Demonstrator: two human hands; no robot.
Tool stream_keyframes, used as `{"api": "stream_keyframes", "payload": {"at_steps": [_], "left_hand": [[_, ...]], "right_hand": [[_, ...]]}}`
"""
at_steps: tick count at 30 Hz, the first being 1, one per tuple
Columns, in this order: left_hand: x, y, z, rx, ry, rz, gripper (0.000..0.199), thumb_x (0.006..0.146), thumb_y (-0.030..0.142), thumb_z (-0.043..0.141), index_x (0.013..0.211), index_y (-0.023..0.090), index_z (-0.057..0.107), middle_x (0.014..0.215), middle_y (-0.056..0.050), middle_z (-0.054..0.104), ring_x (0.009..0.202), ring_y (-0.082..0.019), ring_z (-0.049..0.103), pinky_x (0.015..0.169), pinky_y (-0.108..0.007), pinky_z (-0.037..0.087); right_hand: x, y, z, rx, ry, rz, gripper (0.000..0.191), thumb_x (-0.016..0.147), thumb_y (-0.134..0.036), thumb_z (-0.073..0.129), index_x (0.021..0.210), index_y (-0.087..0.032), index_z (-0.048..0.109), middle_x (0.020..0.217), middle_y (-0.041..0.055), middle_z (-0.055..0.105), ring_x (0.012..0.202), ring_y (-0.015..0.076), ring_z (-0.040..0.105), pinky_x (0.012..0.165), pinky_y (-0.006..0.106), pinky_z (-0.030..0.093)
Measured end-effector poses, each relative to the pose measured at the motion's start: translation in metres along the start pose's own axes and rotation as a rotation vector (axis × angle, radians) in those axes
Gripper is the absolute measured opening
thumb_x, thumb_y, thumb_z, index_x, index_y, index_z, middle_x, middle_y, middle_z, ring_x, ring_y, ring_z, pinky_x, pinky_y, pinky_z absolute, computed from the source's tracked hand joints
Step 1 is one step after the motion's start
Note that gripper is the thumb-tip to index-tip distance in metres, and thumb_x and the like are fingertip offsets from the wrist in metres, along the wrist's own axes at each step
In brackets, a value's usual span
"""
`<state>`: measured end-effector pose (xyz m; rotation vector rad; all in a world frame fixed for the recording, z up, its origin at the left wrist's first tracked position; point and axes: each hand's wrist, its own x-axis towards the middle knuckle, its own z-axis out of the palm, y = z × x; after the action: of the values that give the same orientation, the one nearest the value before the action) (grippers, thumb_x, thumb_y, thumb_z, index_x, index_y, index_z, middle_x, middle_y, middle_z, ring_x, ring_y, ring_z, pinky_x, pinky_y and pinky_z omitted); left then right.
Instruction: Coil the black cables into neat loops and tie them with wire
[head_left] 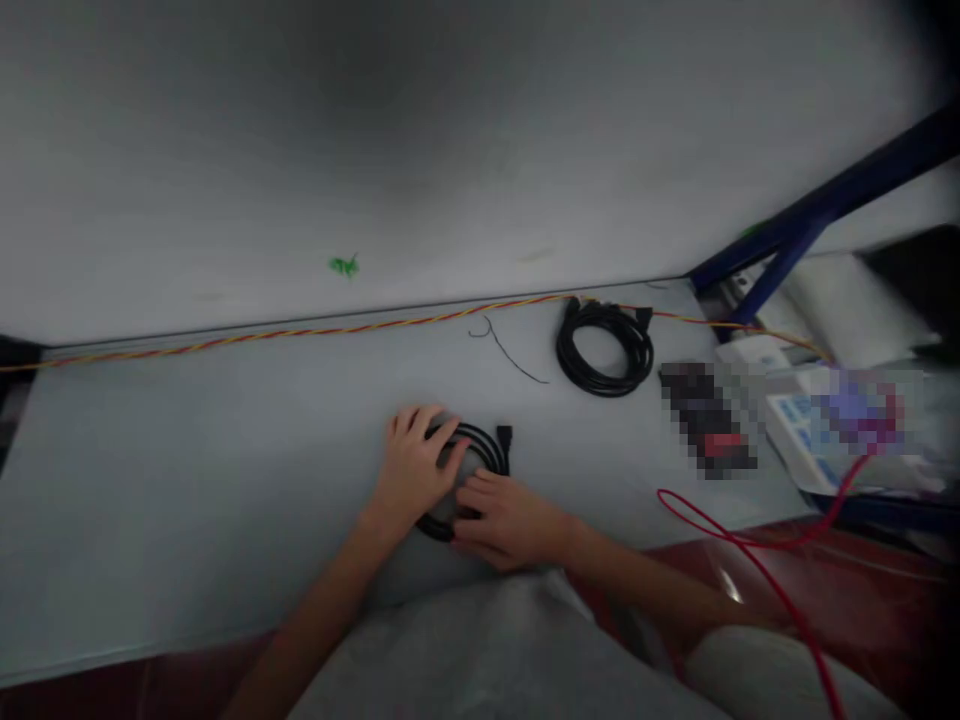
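Note:
A black cable coiled into a ring (pixel 480 440) lies on the grey table near its front edge. My left hand (pixel 418 462) is closed on the upper left of the coil, fingers bent over it. On the coil's lower right, my right hand (pixel 504 520) has its fingers curled round the cable. A black plug (pixel 505 436) sticks up at the coil's upper right, just beyond my right hand. Parts of the coil are hidden under both hands.
A second black cable coil (pixel 604 350) lies at the back right. Twisted red-yellow wire (pixel 300 331) runs along the wall. A thin black wire (pixel 514 360), a blurred dark object (pixel 705 415), a red cord (pixel 780 545) and a blue frame (pixel 810 215) are also there.

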<state>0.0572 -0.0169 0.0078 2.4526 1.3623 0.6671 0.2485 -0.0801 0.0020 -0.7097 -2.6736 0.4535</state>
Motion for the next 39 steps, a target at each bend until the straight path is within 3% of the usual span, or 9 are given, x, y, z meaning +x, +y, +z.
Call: {"api": "stream_keyframes", "payload": {"at_steps": [3, 6, 12, 19, 23, 27, 30, 33, 39], "left_hand": [[0.001, 0.000, -0.001, 0.024, -0.106, 0.141, 0.034, 0.102, 0.035, 0.063, 0.136, 0.029, 0.068, 0.126, -0.008, 0.071, 0.114, -0.027, 0.062, 0.109, -0.056, 0.039], [0.007, 0.001, -0.003, 0.041, -0.147, 0.174, 0.028, 0.103, 0.032, 0.062, 0.129, 0.029, 0.070, 0.123, -0.006, 0.073, 0.113, -0.026, 0.063, 0.113, -0.057, 0.036], [0.023, 0.001, -0.002, -0.072, -0.342, 0.316, 0.046, 0.095, 0.007, 0.057, 0.138, 0.021, 0.064, 0.132, -0.010, 0.068, 0.119, -0.028, 0.059, 0.103, -0.048, 0.048], [0.021, 0.002, 0.009, -0.150, -0.290, 0.318, 0.022, 0.099, 0.022, 0.063, 0.119, 0.021, 0.074, 0.118, -0.009, 0.071, 0.111, -0.027, 0.059, 0.100, -0.047, 0.050], [0.015, 0.014, 0.015, -0.169, -0.276, 0.236, 0.027, 0.094, 0.010, 0.062, 0.115, 0.020, 0.075, 0.117, -0.009, 0.072, 0.112, -0.026, 0.059, 0.099, -0.046, 0.050], [0.011, 0.017, 0.015, -0.107, -0.321, 0.328, 0.047, 0.085, 0.004, 0.063, 0.126, 0.025, 0.073, 0.126, -0.009, 0.070, 0.116, -0.031, 0.057, 0.097, -0.051, 0.048], [0.010, 0.015, 0.013, -0.090, -0.317, 0.359, 0.045, 0.082, 0.005, 0.062, 0.120, 0.023, 0.075, 0.125, -0.010, 0.070, 0.116, -0.031, 0.058, 0.098, -0.052, 0.047], [0.011, 0.015, 0.013, -0.122, -0.307, 0.380, 0.049, 0.080, 0.003, 0.059, 0.123, 0.021, 0.074, 0.131, -0.011, 0.068, 0.122, -0.030, 0.057, 0.103, -0.051, 0.046], [0.013, 0.014, 0.012, -0.086, -0.371, 0.449, 0.054, 0.084, 0.006, 0.060, 0.132, 0.029, 0.070, 0.124, -0.009, 0.069, 0.117, -0.029, 0.058, 0.100, -0.049, 0.045]], "right_hand": [[0.000, -0.001, 0.001, 0.023, 0.005, 0.039, 0.030, 0.106, -0.036, 0.054, 0.087, -0.019, 0.069, 0.086, 0.0064, 0.061, 0.086, 0.0215, 0.051, 0.085, 0.037, 0.042], [-0.001, -0.001, 0.001, 0.051, -0.008, 0.061, 0.026, 0.106, -0.033, 0.054, 0.092, -0.018, 0.070, 0.088, 0.0062, 0.063, 0.086, 0.0213, 0.051, 0.085, 0.037, 0.042], [-0.003, 0.000, 0.001, 0.104, -0.041, 0.053, 0.018, 0.104, -0.030, 0.059, 0.095, -0.020, 0.072, 0.090, 0.0037, 0.064, 0.085, 0.0193, 0.051, 0.082, 0.035, 0.040], [-0.004, -0.010, 0.001, 0.037, 0.121, 0.110, 0.018, 0.102, -0.031, 0.065, 0.091, -0.019, 0.074, 0.085, 0.0025, 0.064, 0.091, 0.0208, 0.052, 0.094, 0.038, 0.042], [-0.013, -0.029, 0.004, -0.054, 0.257, 0.288, 0.013, 0.100, -0.028, 0.069, 0.090, -0.022, 0.074, 0.086, 0.0022, 0.067, 0.093, 0.0206, 0.053, 0.099, 0.041, 0.041], [-0.026, -0.044, 0.006, -0.067, 0.425, 0.423, 0.009, 0.099, -0.034, 0.072, 0.103, -0.027, 0.076, 0.098, 0.0045, 0.071, 0.096, 0.0220, 0.058, 0.096, 0.042, 0.045], [-0.032, -0.042, 0.002, -0.044, 0.581, 0.749, 0.018, 0.105, -0.033, 0.060, 0.113, -0.024, 0.072, 0.097, 0.0080, 0.070, 0.089, 0.0219, 0.062, 0.083, 0.038, 0.051], [-0.032, -0.033, -0.002, -0.031, 0.576, 1.101, 0.028, 0.106, -0.043, 0.055, 0.117, -0.020, 0.068, 0.089, 0.0078, 0.070, 0.083, 0.0238, 0.065, 0.079, 0.039, 0.053], [-0.030, -0.033, 0.005, 0.024, 0.524, 1.241, 0.046, 0.106, -0.047, 0.052, 0.140, -0.016, 0.056, 0.098, 0.0105, 0.073, 0.088, 0.0279, 0.068, 0.083, 0.043, 0.054]]}}
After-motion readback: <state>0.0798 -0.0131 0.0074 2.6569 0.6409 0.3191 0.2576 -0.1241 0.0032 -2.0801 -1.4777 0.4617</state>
